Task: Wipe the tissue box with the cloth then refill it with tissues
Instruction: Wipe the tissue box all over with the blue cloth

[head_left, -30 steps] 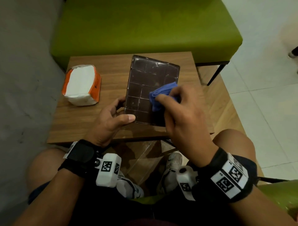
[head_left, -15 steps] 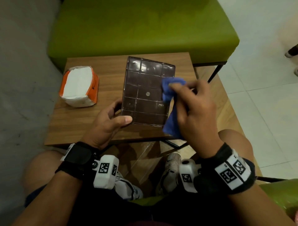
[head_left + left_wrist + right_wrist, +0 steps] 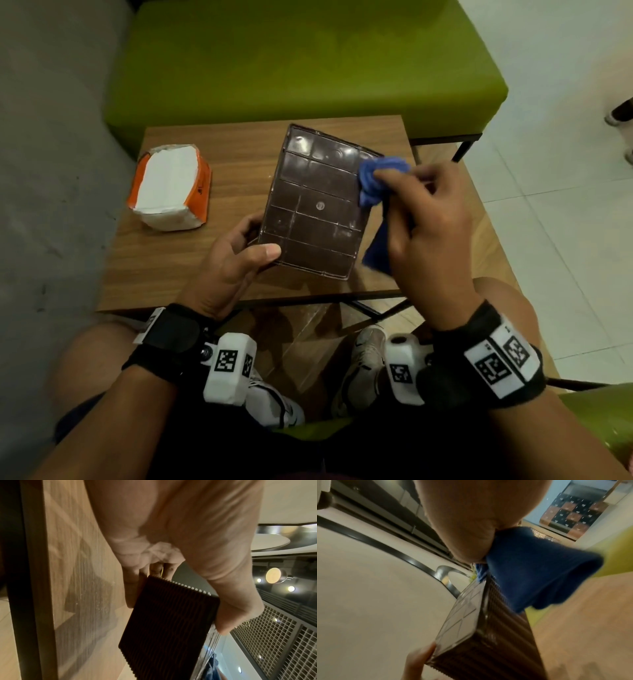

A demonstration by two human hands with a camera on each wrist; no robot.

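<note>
Gripping tissue box (image 3: 315,205) in left hand (image 3: 233,260), right hand (image 3: 428,233) pinching cloth (image 3: 376,181), box opening hidden.

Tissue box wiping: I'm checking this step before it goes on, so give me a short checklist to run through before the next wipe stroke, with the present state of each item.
1. The left hand grips the tissue box at its near left corner: ok.
2. The right hand holds the blue cloth: ok.
3. The cloth touches the box, at its far right edge: ok.
4. The box is steadied over the table, tilted: ok.
5. The tissue pack lies ready on the table, left of the box and apart from it: ok.
6. All sides of the box wiped clean: cannot tell.
</note>
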